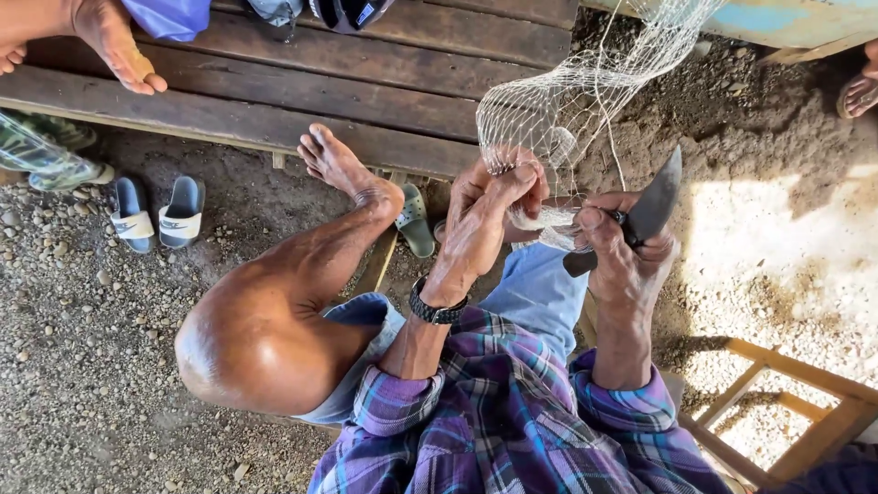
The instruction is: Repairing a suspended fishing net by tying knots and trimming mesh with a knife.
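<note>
Left hand (489,206) clenches a bunched fold of pale net (558,101), which hangs from above beside the plank deck (366,91); right hand (622,242) grips a dark knife (651,206) against the mesh. Net looks light, limp, snag-prone, best held gathered. No packages or signs show.

No packages, labels, signs or screens observed in the head view. Nothing further to record under this heading at inspection.
</note>
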